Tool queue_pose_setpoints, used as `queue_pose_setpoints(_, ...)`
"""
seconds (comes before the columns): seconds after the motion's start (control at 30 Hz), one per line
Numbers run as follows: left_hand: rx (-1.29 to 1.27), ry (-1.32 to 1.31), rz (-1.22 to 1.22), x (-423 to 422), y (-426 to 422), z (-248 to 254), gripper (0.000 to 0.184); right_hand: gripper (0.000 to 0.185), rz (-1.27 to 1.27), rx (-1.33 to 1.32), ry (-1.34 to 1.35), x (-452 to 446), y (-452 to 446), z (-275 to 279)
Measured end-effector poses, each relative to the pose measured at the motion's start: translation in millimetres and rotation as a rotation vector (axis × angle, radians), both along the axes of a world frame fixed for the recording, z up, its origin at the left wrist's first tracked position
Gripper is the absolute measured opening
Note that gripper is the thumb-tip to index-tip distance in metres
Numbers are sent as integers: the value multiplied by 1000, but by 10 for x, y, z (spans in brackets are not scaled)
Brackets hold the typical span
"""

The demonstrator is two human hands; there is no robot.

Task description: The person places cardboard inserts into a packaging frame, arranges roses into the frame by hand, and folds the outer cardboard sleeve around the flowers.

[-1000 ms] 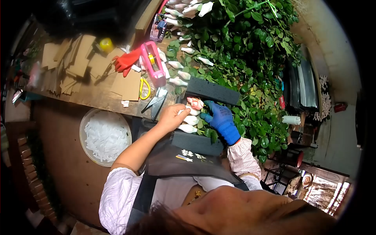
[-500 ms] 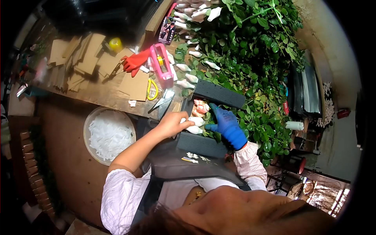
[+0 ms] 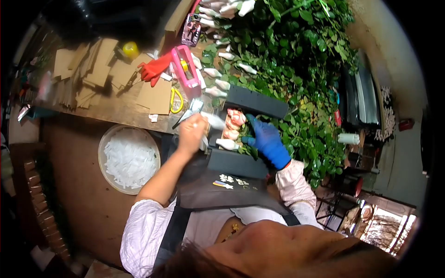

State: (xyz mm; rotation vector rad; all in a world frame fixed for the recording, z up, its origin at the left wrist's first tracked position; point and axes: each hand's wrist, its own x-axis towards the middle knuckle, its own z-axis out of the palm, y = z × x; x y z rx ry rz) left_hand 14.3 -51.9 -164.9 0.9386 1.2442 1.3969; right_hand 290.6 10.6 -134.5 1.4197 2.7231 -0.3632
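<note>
Pink roses (image 3: pixel 235 119) lie uncovered between two black ribbed blocks, the upper block (image 3: pixel 257 101) and the lower block (image 3: pixel 236 161). Below them is a bud in a white sleeve (image 3: pixel 227 144). My bare left hand (image 3: pixel 193 131) is closed beside the roses, with a blurred white sleeve (image 3: pixel 214 121) at its fingers. At the roses' right side, my right hand (image 3: pixel 266 141), in a blue glove, has its thumb and fingers apart around the leafy stems. Its palm side is hidden.
A pink tape dispenser (image 3: pixel 186 72), yellow-handled scissors (image 3: pixel 176 101), a red glove (image 3: pixel 155 69) and cardboard pieces (image 3: pixel 99 65) lie on the table. Leafy stems (image 3: pixel 296 78) with sleeved buds fill the upper right. A tub (image 3: pixel 130 160) of white sleeves stands at lower left.
My left hand has moved left and up from the buds, with a white sleeve at its fingers. More pink petals show between the blocks. My right hand stays at the stems.
</note>
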Motion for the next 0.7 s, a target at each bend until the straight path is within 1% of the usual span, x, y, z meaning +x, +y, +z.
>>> queue_pose_setpoints(0.03,-35,14,32,-146,35,53,25,93,17,26,98,72,-8,-31)
queue_pose_setpoints(0.1,214,299,20,-295,7,155,27,86,-70,-126,97,35,-3,459)
queue_pose_setpoints(0.13,150,313,-80,-382,-70,91,26,77,-146,-171,256,50,-22,549)
queue_pose_setpoints(0.17,66,283,-241,-470,-123,-20,25,68,-200,-162,247,-13,-58,718)
queue_pose_setpoints(0.23,-201,380,-393,-441,-136,44,24,51,-6,-56,385,-46,-99,707)
queue_pose_setpoints(0.27,-144,400,-396,-348,-104,115,29,45,54,-151,230,-85,-99,689)
queue_pose_setpoints(0.3,1,483,-381,-245,-79,57,33,40,115,-245,75,-148,-95,665)
queue_pose_setpoints(0.33,-108,572,-550,-200,-10,156,32,35,178,-337,-80,-209,-91,634)
queue_pose_setpoints(0.37,-215,659,-715,-177,68,248,32,35,173,-366,-179,-267,-83,598)
queue_pose_setpoints(0.4,-114,637,-806,-149,106,89,27,35,171,-395,-278,-328,-68,568)
queue_pose_setpoints(0.43,-117,619,-826,-128,137,117,26,36,173,-425,-378,-400,-57,566)
queue_pose_setpoints(0.47,-121,602,-846,-110,167,158,26,33,175,-468,-409,-447,-36,619)
queue_pose_setpoints(0.5,-126,586,-868,-89,180,183,27,32,190,-455,-411,-466,-35,624)
queue_pose_setpoints(0.53,-183,505,-846,-62,157,184,27,31,205,-443,-411,-479,-36,616)
queue_pose_setpoints(0.63,-191,263,-697,-10,16,74,24,24,242,-415,-417,-513,-33,520)
queue_pose_setpoints(0.7,-290,61,-521,-76,-90,47,20,22,268,-387,-407,-508,-34,459)
